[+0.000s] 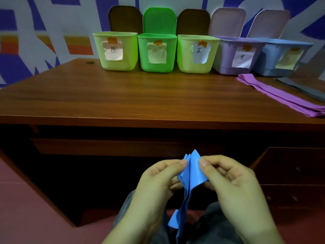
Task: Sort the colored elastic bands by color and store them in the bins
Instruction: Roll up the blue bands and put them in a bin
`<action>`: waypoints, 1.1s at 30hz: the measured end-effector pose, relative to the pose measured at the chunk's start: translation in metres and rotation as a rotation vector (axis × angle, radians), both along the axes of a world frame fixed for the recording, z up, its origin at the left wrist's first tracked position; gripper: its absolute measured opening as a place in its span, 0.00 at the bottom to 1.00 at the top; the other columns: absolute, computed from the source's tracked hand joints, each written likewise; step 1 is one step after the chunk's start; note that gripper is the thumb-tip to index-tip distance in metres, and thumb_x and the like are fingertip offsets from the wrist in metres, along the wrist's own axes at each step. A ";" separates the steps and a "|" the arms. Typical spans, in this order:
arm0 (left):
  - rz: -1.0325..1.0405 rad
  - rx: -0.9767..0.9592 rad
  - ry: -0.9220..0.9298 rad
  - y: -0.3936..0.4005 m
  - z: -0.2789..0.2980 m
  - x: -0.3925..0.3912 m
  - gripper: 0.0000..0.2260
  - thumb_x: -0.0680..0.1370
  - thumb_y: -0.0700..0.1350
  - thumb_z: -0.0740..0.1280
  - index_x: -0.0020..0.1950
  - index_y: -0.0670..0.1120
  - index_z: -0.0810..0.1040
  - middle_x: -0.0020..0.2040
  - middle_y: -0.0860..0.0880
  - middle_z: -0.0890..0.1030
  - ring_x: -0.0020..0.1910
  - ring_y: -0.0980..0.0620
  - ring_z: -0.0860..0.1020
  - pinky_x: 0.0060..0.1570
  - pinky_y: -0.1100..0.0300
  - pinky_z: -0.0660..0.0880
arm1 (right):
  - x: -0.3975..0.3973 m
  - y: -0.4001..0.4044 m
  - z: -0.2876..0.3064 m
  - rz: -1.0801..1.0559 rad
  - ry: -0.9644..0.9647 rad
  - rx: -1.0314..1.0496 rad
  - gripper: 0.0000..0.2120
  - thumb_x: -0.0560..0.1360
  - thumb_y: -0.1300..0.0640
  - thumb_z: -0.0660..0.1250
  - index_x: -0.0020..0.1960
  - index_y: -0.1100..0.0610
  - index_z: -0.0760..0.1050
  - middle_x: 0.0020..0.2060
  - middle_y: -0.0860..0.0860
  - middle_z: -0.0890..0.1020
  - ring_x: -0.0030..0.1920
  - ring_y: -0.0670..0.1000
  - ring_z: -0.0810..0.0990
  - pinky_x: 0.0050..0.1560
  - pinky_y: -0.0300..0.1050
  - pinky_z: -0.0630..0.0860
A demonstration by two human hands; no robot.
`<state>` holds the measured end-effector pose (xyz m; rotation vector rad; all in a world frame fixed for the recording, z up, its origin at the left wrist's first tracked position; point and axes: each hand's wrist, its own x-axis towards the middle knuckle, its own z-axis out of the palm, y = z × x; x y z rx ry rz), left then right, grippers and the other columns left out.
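both hands low in the view, below the desk edge, close together over the lap. left hand [158, 178] and right hand [230, 180] each pinch the blue elastic band [190, 175] near its top, thumbs on the near face, fingers curled behind. the band is folded in layers, its top corners poke up between the two thumbs, and the rest hangs down between the knees, with a loose end near the bottom edge of the view.

on the wooden desk [123, 95], five bins stand in a row against the wall, lids up, each with a taped paper label: pale yellow-green bin [116, 64] at left, bright green bin [157, 66] just beside it, second yellow-green bin [184, 55], then lilac bin [226, 55], then light blue bin [270, 59] at far right. label writing too blurry to read. bin contents not visible from this angle.

purple elastic band [281, 95] lies flat on the desk at right, in front of the lilac and blue bins, running toward the right edge. grey elastic band [302, 88] lies just behind it, partly cut off by the frame.
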<state>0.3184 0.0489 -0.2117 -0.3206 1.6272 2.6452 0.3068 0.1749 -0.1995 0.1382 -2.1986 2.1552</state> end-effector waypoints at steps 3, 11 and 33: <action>-0.018 -0.010 -0.021 0.000 -0.004 -0.004 0.05 0.72 0.38 0.67 0.38 0.41 0.82 0.31 0.47 0.81 0.30 0.56 0.79 0.38 0.63 0.74 | -0.002 0.001 -0.001 0.010 0.026 0.057 0.10 0.73 0.65 0.67 0.37 0.54 0.81 0.34 0.47 0.84 0.36 0.40 0.82 0.36 0.29 0.75; -0.019 -0.006 -0.129 -0.002 -0.015 -0.010 0.07 0.71 0.36 0.68 0.34 0.42 0.84 0.37 0.41 0.83 0.34 0.51 0.80 0.33 0.64 0.78 | -0.012 0.006 -0.011 0.004 0.049 0.148 0.10 0.72 0.64 0.69 0.35 0.52 0.82 0.33 0.45 0.84 0.35 0.40 0.82 0.36 0.30 0.75; -0.106 0.089 -0.136 0.002 -0.014 -0.015 0.16 0.61 0.43 0.69 0.46 0.40 0.82 0.46 0.40 0.84 0.42 0.51 0.83 0.34 0.65 0.77 | -0.019 -0.002 -0.024 -0.088 0.319 0.370 0.06 0.67 0.53 0.67 0.38 0.45 0.82 0.36 0.44 0.79 0.36 0.44 0.78 0.35 0.27 0.70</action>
